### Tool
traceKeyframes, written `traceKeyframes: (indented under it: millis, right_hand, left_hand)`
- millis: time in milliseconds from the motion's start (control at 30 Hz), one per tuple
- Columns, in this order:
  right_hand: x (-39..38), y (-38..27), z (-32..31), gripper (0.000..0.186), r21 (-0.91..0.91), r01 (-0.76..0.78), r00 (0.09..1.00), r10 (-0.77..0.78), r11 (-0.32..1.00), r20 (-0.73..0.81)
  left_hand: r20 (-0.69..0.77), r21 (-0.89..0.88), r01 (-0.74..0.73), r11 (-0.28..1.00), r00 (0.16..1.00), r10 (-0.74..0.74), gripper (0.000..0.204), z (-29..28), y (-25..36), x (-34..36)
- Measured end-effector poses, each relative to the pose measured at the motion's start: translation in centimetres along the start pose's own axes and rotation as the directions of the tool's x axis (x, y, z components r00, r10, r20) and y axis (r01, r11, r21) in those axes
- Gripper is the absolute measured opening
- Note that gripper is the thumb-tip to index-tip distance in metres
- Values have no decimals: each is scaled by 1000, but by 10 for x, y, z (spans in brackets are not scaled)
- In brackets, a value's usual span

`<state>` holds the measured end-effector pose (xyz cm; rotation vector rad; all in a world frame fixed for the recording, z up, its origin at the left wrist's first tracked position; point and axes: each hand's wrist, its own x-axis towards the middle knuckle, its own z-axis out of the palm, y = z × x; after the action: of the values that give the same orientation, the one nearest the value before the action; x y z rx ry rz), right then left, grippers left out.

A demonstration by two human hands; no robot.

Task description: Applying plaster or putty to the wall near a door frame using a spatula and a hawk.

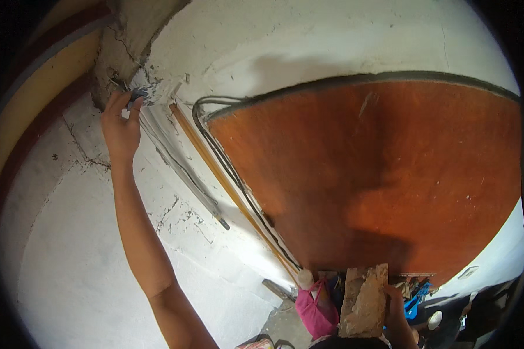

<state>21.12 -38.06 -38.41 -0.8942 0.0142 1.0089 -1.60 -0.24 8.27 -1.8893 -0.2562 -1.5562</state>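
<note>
My left arm reaches up to the cracked corner of the white wall. Against it, my left hand point(122, 128) is closed, thumb and fingers pinching a small dark-grey thing point(137, 95) whose kind I cannot make out. Rough, broken plaster point(151, 92) lies right beside the fingertips. Low in the view, my right hand point(395, 305) grips the right edge of a flat, worn board point(364, 299). Its brown face is coated with a rough, clay-coloured layer. Most of the right hand's fingers are hidden by the board.
An orange-brown panel point(355, 174) covers much of the wall, with black cables point(215, 151) along its left edge. A wooden strip point(215, 168) and a grey conduit point(186, 180) slant down beside them. Below are a pink bag point(317, 311) and a blue item point(414, 302).
</note>
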Motion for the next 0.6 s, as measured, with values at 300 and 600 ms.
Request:
traceKeyframes:
  millis: [300,600]
  right_hand:
    - [-3,0,-4,36,137,-46,998,40,990,46]
    - [7,6,-5,33,90,-31,1000,30,995,9]
  left_hand:
    - [169,245,-127,961,982,86,18,5,-19,21]
    - [356,55,-58,997,934,35,20,9,-33,62]
